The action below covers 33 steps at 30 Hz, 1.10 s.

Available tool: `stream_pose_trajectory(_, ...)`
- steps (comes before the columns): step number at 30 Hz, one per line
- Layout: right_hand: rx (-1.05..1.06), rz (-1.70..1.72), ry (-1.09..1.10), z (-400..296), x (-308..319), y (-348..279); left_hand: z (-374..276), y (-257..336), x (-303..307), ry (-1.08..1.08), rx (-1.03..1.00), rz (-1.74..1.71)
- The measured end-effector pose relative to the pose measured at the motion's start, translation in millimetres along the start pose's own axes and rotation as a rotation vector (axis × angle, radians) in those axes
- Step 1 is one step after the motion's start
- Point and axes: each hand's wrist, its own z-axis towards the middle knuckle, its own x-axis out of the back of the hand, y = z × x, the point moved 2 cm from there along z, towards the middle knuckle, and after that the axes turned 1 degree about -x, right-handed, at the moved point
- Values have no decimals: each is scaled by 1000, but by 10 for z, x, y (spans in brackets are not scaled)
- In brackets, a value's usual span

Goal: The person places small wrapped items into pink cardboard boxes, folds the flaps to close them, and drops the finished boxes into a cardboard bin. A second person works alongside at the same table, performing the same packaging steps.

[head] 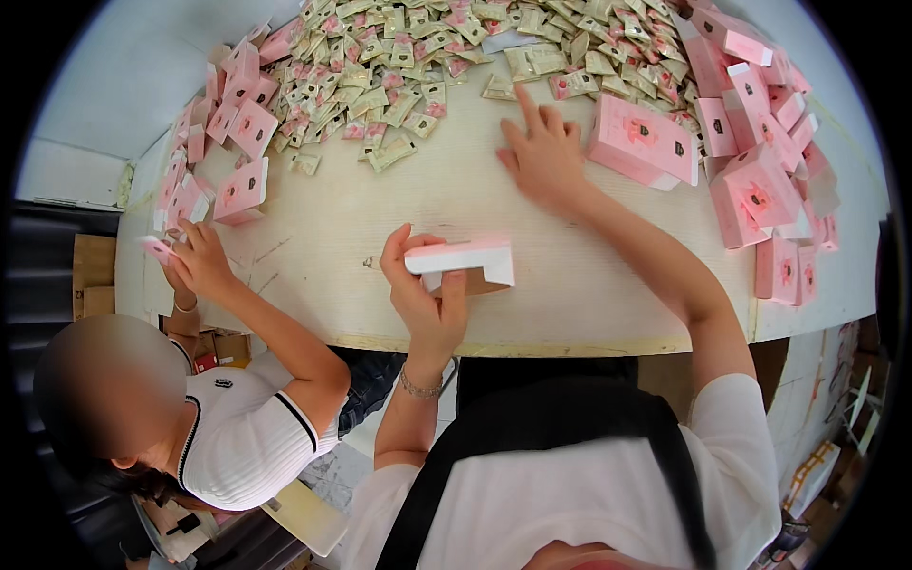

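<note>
My left hand (427,299) holds a pink cardboard box (463,253) on its side above the near part of the table, its white flap and brown inner side showing. Further off, my right hand (545,153) is stretched over the tabletop with its fingers spread and nothing in them. Its forefinger points at a small sachet (500,88) at the near edge of a large heap of green and pink sachets (370,68). Just right of that hand a larger pink box (641,139) lies on the table, a white flap at its near end.
Many pink boxes (759,192) are piled along the right side. More pink boxes (242,128) stand at the left, where a co-worker's hands (206,263) hold a small pink piece. The co-worker sits close on my left. The table's near edge (570,349) runs before me.
</note>
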Motion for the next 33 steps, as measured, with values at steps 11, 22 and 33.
stream_pose_trajectory(11, -4, 62, -44, 731, -317, -322, -63, 39, 28, -16, -53, -26)
stream_pose_trajectory(22, 94, 345, -116, -647, 673, 128, -186, -34, 54, 55, -153, -123)
stream_pose_trajectory(33, 413, 121, -132, -234, 224, -16, -141, 86, 413, -184, -148, 276)
